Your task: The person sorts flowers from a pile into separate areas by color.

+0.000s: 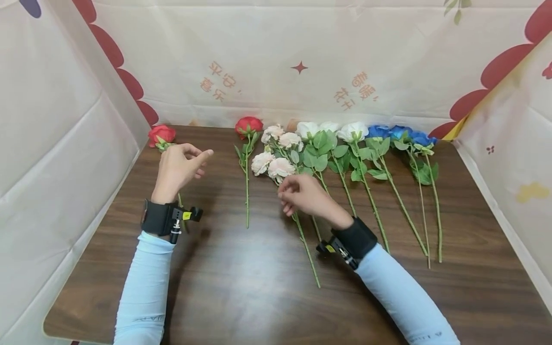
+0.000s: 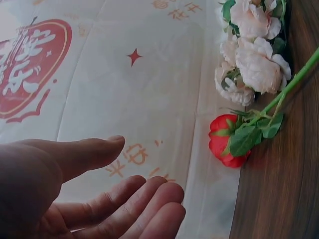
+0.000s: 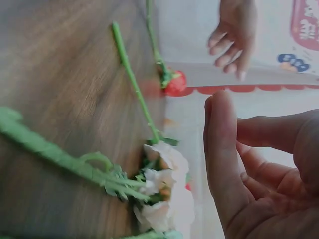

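My left hand [image 1: 181, 167] is raised above a red rose [image 1: 162, 136] at the table's left, hiding part of its stem. In the left wrist view its thumb and fingers [image 2: 164, 196] are apart, with nothing between them. My right hand [image 1: 307, 195] hovers over the stems of the pale pink flowers [image 1: 281, 168], loosely bent. The right wrist view shows no stem in its fingers [image 3: 221, 144]; the pink blooms [image 3: 167, 172] lie beyond. Between the hands lies another red rose [image 1: 248, 126], its stem toward me.
White roses [image 1: 352, 132] lie right of the pink flowers, their stems partly behind my right hand and wrist. Farther right are several blue roses [image 1: 401, 132]. All lie on a dark wooden table [image 1: 241, 287], with printed cloth [image 1: 276, 62] behind and at both sides.
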Motion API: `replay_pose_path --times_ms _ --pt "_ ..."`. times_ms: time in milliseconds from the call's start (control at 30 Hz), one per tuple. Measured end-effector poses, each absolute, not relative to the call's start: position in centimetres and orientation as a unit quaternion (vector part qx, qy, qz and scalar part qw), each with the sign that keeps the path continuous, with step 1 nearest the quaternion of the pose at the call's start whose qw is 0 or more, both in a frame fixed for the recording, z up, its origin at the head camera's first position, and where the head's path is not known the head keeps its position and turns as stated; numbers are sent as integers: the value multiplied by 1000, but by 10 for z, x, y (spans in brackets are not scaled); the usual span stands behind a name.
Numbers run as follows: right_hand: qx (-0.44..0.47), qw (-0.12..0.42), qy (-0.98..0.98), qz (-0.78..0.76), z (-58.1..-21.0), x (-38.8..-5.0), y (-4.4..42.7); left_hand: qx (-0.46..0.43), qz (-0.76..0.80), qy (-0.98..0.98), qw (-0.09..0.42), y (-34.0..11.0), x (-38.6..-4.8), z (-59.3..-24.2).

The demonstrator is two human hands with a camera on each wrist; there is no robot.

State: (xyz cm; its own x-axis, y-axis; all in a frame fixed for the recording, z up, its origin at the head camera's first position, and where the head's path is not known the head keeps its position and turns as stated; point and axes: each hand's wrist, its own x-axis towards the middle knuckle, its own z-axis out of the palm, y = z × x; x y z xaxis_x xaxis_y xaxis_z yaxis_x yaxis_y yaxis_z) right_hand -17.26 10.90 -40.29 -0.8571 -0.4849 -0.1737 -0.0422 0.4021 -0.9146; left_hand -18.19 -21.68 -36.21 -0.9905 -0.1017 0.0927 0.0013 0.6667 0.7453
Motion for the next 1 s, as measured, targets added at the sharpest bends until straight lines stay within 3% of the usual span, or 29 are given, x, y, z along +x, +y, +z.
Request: replay_pose_path --times_ms 233,533,833,1000 --pt "-171 184 806 -537 -398 -147 131 34 -393 -917 60 -219 -182 -368" --pt "-180 184 805 -534 -397 -144 134 91 -364 -925 60 -253 -190 -378" --pt "-191 188 802 -534 -401 -145 134 147 -302 -940 -52 -293 -193 -402" --pt "-196 185 799 -538 -404 -146 133 146 -275 -947 -80 -294 -197 -417"
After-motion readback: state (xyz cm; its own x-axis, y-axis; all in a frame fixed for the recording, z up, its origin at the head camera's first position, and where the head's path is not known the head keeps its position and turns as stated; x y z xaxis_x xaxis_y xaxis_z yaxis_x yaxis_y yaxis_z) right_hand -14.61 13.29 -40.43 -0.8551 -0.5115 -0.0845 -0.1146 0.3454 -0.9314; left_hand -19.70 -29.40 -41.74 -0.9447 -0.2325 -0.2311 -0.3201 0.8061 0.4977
